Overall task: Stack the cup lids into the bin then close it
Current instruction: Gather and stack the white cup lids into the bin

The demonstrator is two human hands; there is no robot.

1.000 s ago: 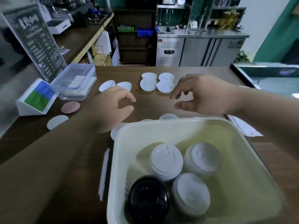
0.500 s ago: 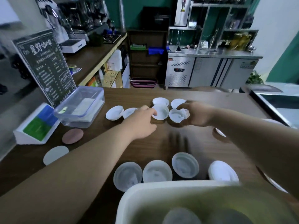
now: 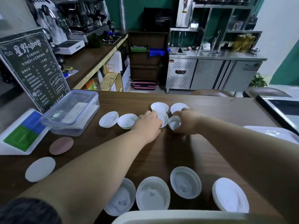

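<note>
Currently mid-task, by look of it.
- bin: only pale rim visible at bottom edge; contents hidden; no cover seen on it.
- near lids: four, loose on bench, just beyond rim.
- left pair: untouched, far side.
- back pair: untouched.
- left hand: lies over edge of middle lid; grip cannot be told.
- right hand: grip closed round tilted lid.
- Judgement: ten lids left outside bin; closing not yet begun.
</note>
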